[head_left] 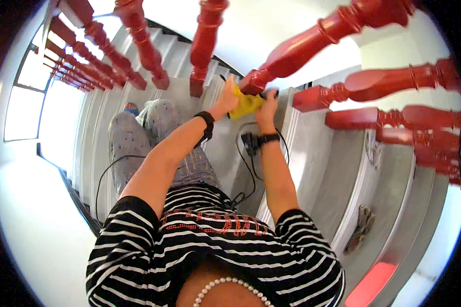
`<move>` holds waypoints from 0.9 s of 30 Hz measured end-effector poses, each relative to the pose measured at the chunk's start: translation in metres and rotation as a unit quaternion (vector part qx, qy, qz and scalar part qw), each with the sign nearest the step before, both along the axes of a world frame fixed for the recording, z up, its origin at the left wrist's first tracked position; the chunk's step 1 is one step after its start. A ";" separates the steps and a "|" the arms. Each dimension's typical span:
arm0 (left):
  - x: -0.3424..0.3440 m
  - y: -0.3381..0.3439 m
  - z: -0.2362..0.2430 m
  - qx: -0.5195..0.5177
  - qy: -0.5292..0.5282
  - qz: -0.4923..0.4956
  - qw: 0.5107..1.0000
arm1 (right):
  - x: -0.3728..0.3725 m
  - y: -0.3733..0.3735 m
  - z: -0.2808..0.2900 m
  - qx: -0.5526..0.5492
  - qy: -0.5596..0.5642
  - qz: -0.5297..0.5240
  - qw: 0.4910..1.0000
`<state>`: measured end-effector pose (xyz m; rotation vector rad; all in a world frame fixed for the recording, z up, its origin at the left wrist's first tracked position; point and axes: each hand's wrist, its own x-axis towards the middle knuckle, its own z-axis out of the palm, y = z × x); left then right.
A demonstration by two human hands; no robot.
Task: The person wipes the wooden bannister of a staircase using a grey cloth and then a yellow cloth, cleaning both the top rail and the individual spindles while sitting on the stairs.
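A yellow cloth (246, 105) is stretched between my two hands at the foot of a red turned baluster (292, 53). My left hand (227, 98) grips the cloth's left end, its fingers partly hidden. On the other side, my right hand (267, 107) is closed on the right end. The cloth lies against the near side of the baluster's square base and seems to touch it. Black bands with small devices circle both wrists, and a black cable (253, 171) hangs by the right one.
More red balusters (202, 43) stand in a row to the left and right. Grey stairs (338, 169) with pale ridged edges climb at the right. A brownish crumpled rag (361, 230) and a pink-red flat object (371, 284) lie on them. Another cable (101, 179) loops at the left.
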<state>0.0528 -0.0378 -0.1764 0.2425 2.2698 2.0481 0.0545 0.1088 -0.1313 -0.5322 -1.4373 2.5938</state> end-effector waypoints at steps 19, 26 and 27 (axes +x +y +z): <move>0.015 0.073 0.168 -0.097 0.133 -0.165 0.972 | 0.084 0.085 0.076 0.405 -0.131 -0.003 0.905; -0.020 0.148 0.241 -0.061 0.234 -0.010 0.970 | 0.106 0.138 0.171 0.530 0.037 -0.181 0.828; -0.021 0.152 0.235 -0.159 0.246 0.035 0.956 | 0.112 0.145 0.150 0.647 0.034 -0.124 0.752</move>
